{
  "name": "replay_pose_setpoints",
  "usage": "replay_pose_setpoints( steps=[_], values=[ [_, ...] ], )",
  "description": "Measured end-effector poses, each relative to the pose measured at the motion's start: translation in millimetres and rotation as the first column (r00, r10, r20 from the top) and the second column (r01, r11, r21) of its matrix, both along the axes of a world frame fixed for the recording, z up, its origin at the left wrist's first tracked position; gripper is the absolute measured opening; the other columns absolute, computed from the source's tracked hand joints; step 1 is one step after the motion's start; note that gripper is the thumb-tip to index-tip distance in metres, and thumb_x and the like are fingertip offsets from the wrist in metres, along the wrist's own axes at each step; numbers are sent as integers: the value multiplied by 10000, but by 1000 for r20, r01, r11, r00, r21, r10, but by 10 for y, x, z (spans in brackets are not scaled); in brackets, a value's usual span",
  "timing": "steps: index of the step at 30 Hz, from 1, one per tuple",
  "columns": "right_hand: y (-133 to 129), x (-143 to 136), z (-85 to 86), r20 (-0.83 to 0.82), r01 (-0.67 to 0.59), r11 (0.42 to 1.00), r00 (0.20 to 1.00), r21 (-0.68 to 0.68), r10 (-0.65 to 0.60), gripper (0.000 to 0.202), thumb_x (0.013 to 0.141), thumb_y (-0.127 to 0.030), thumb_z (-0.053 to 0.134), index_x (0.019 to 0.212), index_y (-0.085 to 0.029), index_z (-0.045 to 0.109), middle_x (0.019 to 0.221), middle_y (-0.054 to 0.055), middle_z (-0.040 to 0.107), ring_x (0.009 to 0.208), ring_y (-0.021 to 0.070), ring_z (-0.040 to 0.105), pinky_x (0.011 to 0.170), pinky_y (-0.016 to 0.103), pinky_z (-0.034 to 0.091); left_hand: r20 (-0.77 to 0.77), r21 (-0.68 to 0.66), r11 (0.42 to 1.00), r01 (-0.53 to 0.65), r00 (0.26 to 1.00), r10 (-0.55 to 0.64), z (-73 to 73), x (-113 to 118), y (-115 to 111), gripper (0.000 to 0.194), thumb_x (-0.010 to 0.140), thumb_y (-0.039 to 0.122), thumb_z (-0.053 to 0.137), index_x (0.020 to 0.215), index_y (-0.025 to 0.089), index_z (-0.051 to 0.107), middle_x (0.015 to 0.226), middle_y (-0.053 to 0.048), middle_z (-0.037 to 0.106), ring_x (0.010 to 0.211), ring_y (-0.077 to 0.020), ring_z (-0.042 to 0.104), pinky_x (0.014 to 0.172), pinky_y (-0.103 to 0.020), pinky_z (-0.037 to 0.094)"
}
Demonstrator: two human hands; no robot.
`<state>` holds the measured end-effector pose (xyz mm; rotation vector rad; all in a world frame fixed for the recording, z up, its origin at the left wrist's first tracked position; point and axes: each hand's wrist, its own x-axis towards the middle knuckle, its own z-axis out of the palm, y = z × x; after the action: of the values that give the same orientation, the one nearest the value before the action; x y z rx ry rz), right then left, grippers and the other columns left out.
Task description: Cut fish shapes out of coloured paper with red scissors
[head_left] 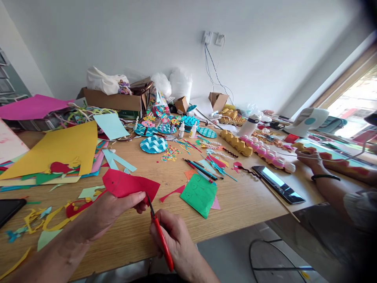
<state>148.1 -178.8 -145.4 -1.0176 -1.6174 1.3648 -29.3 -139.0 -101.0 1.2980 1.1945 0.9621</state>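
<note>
A piece of red paper (pixel 126 184) with faint drawn lines is pinched between the thumb and fingers of my left hand (pixel 126 202), above the table's front part. My right hand (pixel 173 232) is wrapped round red-handled scissors (pixel 161 239). Their dark blades meet the right part of the red paper, close to my left fingertips; how far the blades are apart I cannot make out. Just right of the hands lie a curved red paper scrap (pixel 173 192) and a green paper square (pixel 199 195) with drawn outlines.
Pencils (pixel 202 169), glue bottles (pixel 182 129) and a blue wavy paper disc (pixel 153 145) lie beyond my hands. Yellow card (pixel 59 145) and paper scraps cover the left side. On the right are a phone (pixel 278 184), painted egg-carton strips (pixel 266 153) and another person's hand (pixel 309 159).
</note>
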Motion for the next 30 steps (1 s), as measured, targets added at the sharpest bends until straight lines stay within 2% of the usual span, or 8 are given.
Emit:
replay_pose_setpoints(
  steps=[8, 17, 24, 30],
  values=[
    [21, 29, -32, -19, 0, 1000, 1000, 19, 0, 362, 923, -417, 489, 648, -193, 412, 577, -50, 359, 540, 94, 313, 478, 218, 242, -11, 14, 1000, 1, 1000, -1, 22, 8, -8, 166, 763, 298, 633, 639, 216, 705, 631, 14, 728, 637, -183, 646, 632, -273, 505],
    [26, 24, 24, 44, 24, 998, 999, 57, -27, 348, 893, -370, 500, 617, -198, 375, 571, -54, 330, 541, 94, 284, 473, 222, 221, -16, 46, 999, -6, 1000, 7, 19, -2, 20, 161, 755, 321, 646, 649, 215, 705, 634, 2, 721, 634, -197, 641, 618, -291, 516],
    [39, 2, 24, 43, 19, 999, 999, 32, -21, 333, 878, -377, 498, 618, -202, 387, 544, -54, 358, 514, 94, 305, 463, 222, 231, 12, 32, 999, 15, 1000, -15, -13, -23, 14, 184, 777, 320, 638, 647, 209, 707, 647, 9, 718, 646, -180, 626, 630, -284, 516],
    [45, 20, 28, 58, 16, 995, 998, 95, -22, 357, 892, -384, 497, 616, -204, 360, 555, -59, 321, 524, 92, 277, 466, 223, 214, 60, -15, 1000, 24, 998, -23, -23, 2, 49, 151, 748, 325, 660, 649, 216, 695, 632, 19, 716, 642, -172, 624, 608, -274, 500]
  ],
)
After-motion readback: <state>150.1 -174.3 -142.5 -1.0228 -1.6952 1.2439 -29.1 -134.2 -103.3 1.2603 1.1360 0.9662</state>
